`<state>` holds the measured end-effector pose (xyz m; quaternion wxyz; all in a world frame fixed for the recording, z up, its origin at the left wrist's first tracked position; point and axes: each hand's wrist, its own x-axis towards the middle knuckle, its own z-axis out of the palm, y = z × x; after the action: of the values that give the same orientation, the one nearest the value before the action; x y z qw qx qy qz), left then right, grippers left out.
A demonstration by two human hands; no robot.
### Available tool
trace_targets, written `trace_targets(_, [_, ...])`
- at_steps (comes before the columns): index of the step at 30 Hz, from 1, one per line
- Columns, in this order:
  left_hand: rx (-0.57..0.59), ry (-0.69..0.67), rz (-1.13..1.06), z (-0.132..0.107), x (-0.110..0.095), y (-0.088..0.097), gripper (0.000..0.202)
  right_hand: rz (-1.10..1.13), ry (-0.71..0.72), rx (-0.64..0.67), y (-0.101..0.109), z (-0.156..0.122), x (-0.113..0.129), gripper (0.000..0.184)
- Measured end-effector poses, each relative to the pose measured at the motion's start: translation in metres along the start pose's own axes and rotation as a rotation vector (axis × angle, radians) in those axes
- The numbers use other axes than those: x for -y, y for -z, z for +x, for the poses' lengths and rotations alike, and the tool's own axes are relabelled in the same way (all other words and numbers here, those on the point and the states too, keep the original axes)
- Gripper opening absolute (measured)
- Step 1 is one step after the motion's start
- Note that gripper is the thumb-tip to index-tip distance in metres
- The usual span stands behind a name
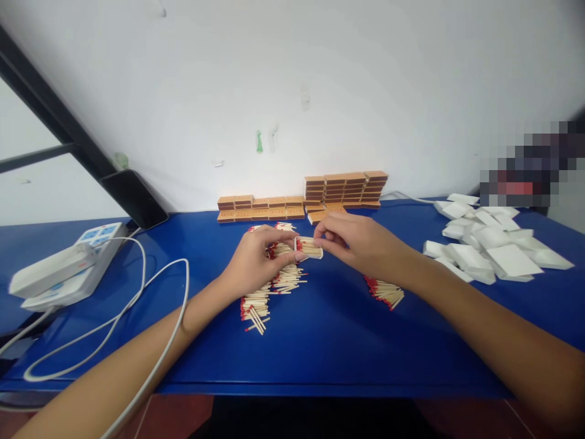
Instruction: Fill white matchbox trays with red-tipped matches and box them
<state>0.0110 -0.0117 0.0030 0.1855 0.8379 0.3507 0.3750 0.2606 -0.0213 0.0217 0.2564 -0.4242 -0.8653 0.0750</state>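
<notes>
Matchbox tray (315, 255) of matches (309, 246), long axis left to right, sat between left hand (252, 259), pinching its left end, and right hand (355, 239) — fingertips nearly together at its right end, hold unclear.

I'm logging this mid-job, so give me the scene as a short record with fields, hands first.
Left hand: grips a small white tray between thumb and fingers
Right hand: fingertips at the tray's right end; whether they grip is unclear
Tray contents: red-headed matches
Larger match pile: beside and beyond the left hand
Smaller match pile: nearer the edge than the right hand
Back, by wall: stacked matchboxes
Far right: heap of white trays
Surface: blue table
</notes>
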Motion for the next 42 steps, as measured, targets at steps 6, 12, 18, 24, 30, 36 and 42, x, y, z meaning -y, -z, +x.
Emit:
trace_targets(6, [-0.043,0.069,-0.068,0.002,-0.001,0.001,0.035,-0.047,-0.048,-0.081,0.007,0.001,-0.002,0.017])
trace_targets(12, [-0.053,0.072,-0.078,0.001,-0.001,0.000,0.034,0.013,-0.069,-0.041,0.005,0.002,-0.002,0.021])
trace_targets(18, [-0.047,0.057,-0.055,0.001,-0.002,0.000,0.031,-0.011,-0.083,-0.036,-0.002,0.000,0.001,0.019])
trace_targets(24, [-0.035,0.037,-0.036,0.001,-0.002,0.000,0.029,-0.004,-0.100,-0.023,-0.003,-0.001,0.005,0.018])
trace_targets(30, [-0.026,0.033,-0.040,0.001,-0.003,0.000,0.031,0.019,-0.064,-0.033,-0.002,-0.001,0.007,0.014])
trace_targets(36, [-0.004,0.023,-0.033,0.000,-0.003,0.000,0.030,0.031,-0.040,-0.040,-0.005,-0.002,0.009,0.021])
trace_targets(42, [0.006,0.013,-0.026,0.000,-0.002,-0.001,0.034,0.032,-0.018,-0.051,-0.007,-0.004,0.011,0.014])
